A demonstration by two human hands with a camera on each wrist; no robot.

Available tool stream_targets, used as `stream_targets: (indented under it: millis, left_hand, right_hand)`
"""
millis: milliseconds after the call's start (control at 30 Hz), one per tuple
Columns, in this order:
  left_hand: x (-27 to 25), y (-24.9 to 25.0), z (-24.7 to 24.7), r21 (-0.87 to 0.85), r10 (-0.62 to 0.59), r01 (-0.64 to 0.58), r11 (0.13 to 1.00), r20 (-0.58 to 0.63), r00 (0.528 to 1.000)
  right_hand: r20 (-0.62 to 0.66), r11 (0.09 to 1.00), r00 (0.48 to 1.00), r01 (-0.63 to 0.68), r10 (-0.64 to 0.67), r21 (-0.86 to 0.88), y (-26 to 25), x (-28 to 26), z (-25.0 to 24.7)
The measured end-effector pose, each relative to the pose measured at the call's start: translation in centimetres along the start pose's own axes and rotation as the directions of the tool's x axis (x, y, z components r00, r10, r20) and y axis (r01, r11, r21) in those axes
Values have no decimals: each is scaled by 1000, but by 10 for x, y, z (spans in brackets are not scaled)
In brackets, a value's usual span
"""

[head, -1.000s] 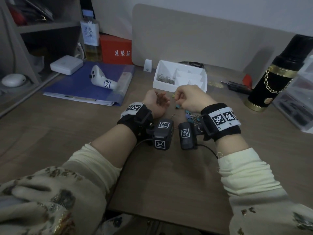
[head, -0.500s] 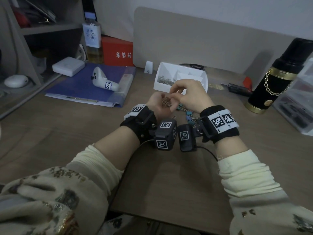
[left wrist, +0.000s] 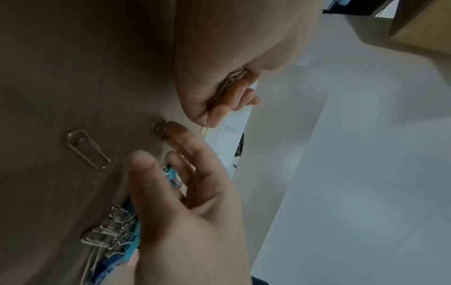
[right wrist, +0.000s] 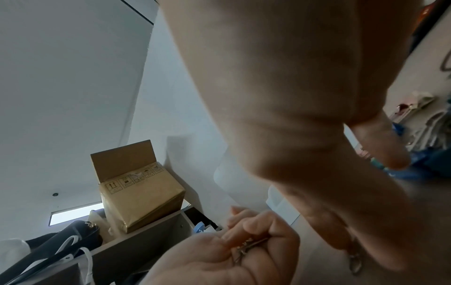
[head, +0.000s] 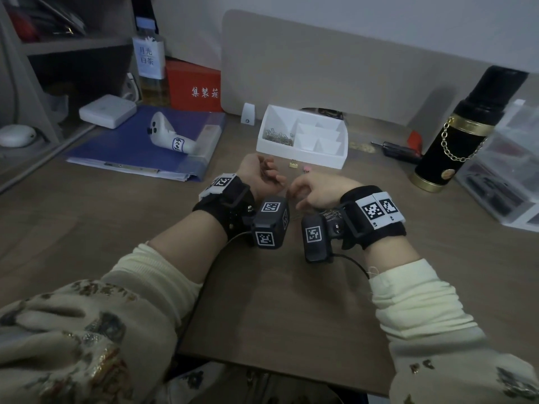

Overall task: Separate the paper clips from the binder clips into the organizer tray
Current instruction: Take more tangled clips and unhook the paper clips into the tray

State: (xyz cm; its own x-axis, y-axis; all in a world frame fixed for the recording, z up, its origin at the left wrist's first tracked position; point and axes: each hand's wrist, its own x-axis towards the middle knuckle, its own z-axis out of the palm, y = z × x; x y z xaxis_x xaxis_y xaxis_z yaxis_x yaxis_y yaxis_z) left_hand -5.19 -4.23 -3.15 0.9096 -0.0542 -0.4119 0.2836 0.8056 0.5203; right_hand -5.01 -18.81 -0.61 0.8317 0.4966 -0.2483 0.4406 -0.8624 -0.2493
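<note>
While the left hand (head: 264, 177) lies palm-up on the tabletop (head: 291, 301), its curled fingers (right wrist: 253, 229) enclose a small bundle of paper clips (left wrist: 230, 81). Right hand (head: 318, 192), fingers extended and relaxed, holds nothing; one fingertip (left wrist: 174, 127) touches a single paper clip (left wrist: 158, 128) lying flat on the tabletop. A larger loose paper clip (left wrist: 86, 151) lies nearby. Beneath the right palm sits a pile of binder clips (left wrist: 114, 227), blue with wire handles. Beyond both hands stands the white organizer tray (head: 303, 157); its left compartment contains paper clips. Two small binder clips (head: 293, 164) lie just before the tray.
</note>
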Motion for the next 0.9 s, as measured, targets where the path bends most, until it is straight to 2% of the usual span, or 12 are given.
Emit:
stream_targets:
  millis: [167,367,600,900]
  left_hand:
    - [5,0,-2,0,6,-6,1000,-7,1000]
    - [7,-2,-3,11,0,0,1000,3,1000]
    - [7,-2,-3,14,4,-4,1000,9,1000]
    - [7,-2,-1,27,11,-11,1000,-5,1000]
  right_hand:
    - [51,998,998,44,-47,52,-2,-3,0]
    - [80,998,995,50,-53,28,-1,0,4]
    - [-3,997,997,75,-75,27,-6,-2,5]
    - [57,991,995,87,-82,-98,-9,-3,3]
